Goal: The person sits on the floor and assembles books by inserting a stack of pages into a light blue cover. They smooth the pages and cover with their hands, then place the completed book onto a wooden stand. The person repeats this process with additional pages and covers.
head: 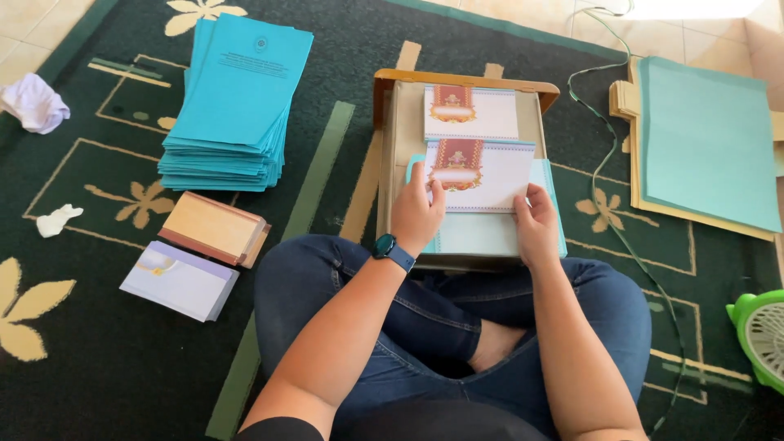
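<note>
I sit cross-legged on a dark green carpet with a small wooden table (392, 139) in front of my knees. My left hand (415, 214) and my right hand (535, 224) both grip the lower edge of a white card with a red and gold emblem (482, 175). The card lies over a light blue sheet (490, 233). A second matching white card (471, 113) rests further back on the table. A dark watch is on my left wrist.
A tall stack of turquoise booklets (233, 106) sits at far left. Nearer lie a tan-topped card stack (214, 229) and a pale lilac card stack (180, 280). Teal sheets on brown paper (706, 143) lie right, with a green cord (608, 163), a green fan (759, 327) and crumpled tissues (34, 102).
</note>
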